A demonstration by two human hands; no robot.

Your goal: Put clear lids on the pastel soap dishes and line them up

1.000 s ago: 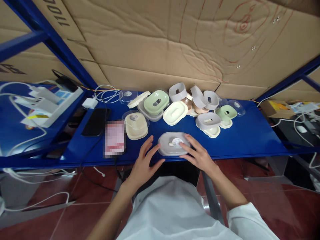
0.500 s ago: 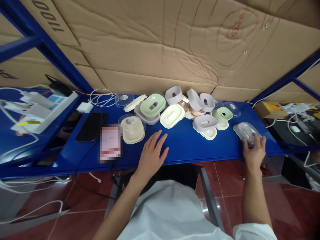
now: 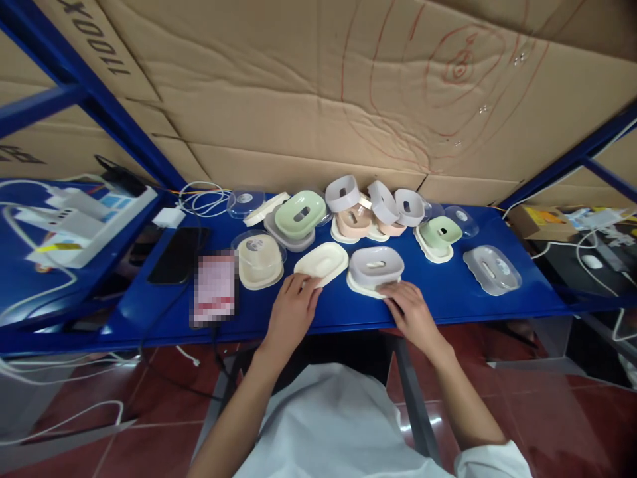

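Note:
My left hand (image 3: 293, 309) pinches the front left edge of a cream oval lid-like piece (image 3: 326, 262), held near the tabletop in front of me. My right hand (image 3: 411, 312) has its fingers closed on the front right rim of a cream base (image 3: 361, 285); a grey soap dish (image 3: 375, 265) with a slot in its floor rests on that base. Some fingertips are hidden by the rims. To the left sits a cream base with a clear cover (image 3: 259, 259). Behind are a green dish (image 3: 300, 214), a peach dish (image 3: 354, 221) and several grey ones.
A clear cover on a grey piece (image 3: 492, 269) lies at the right of the blue table (image 3: 328, 315). A smaller green dish (image 3: 440, 232) stands behind it. A black phone (image 3: 178, 255), a blurred-out pink item (image 3: 215, 289) and cables lie left. Cardboard (image 3: 249, 99) walls the back.
My right hand has left the clear cover at the right and drawn the grey dish with its base leftward and nearer. My left hand has closed on the cream piece and pulled it nearer.

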